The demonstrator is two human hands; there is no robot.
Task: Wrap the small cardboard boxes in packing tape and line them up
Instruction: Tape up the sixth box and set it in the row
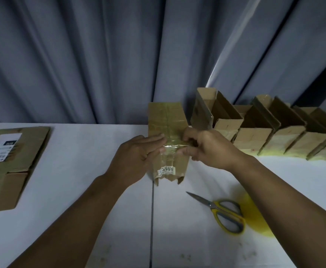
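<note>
On the table [92, 144] the box [168, 120] lies lengthwise away from me between my hands: left hand [137, 157] pressing flat-fingered on the tape [172, 145], right hand [208, 149] pinching that strip crosswise.

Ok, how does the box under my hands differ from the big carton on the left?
The box is narrow, glossy with clear tape, and carries a small label reading 4995; the carton looks wider, lies flat, and bears a larger white shipping label. The left hand presses on the box and the right hand pinches its tape; nothing touches the carton. Both are brown cardboard on the white table.
</note>
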